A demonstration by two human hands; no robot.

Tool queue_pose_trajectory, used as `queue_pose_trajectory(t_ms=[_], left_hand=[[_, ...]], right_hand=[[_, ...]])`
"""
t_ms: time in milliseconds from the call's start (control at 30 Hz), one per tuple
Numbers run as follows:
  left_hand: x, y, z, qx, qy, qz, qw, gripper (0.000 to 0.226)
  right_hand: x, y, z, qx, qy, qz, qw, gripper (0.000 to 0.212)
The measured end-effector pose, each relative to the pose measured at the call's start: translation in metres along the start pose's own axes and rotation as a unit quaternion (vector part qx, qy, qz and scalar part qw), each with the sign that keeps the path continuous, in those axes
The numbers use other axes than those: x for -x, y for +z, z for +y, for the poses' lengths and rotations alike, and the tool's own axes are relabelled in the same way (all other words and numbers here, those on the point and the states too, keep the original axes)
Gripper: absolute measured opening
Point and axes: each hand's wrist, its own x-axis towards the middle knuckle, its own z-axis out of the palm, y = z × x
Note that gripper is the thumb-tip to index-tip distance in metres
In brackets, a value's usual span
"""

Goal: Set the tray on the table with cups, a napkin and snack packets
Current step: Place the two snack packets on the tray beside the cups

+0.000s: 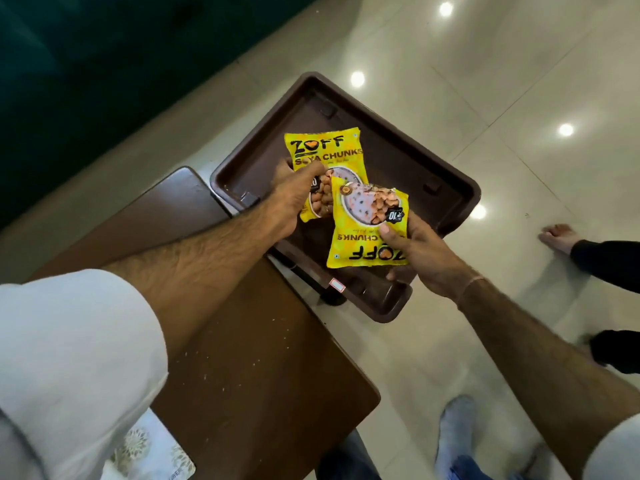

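Observation:
A dark brown plastic tray (408, 161) rests on the far end of a brown wooden table (242, 358), overhanging its edge. Over the tray I hold two yellow snack packets. My left hand (294, 199) grips the upper packet (322, 147), which reads upright. My right hand (419, 254) holds the lower packet (363, 233), turned upside down and overlapping the first. No cups or napkin are in view. The tray's floor shows bare around the packets.
Glossy cream floor tiles (485, 81) surround the table. Another person's bare foot (561, 237) and dark trouser leg stand at the right. My own socked foot (457, 431) is below. A patterned white cloth (152, 452) lies at the table's near left corner.

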Motion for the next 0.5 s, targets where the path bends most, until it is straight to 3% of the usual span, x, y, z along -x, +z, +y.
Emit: queue_pose_trajectory(t_ms=[167,367,500], left_hand=[[0.016,-0.060,0.000,0.062,0.026,0.027,0.997,0.046],[0.056,-0.150,-0.009,0.123,0.043,0.047,0.990,0.042],[0.090,-0.208,-0.027,0.134,0.050,0.072,0.987,0.040]], right_hand=[[0.008,0.025,-0.026,-0.013,-0.027,-0.075,0.997,0.063],[0.011,0.069,-0.049,0.017,-0.023,-0.146,0.989,0.046],[0.017,0.113,-0.050,-0.019,-0.019,-0.179,0.983,0.051]])
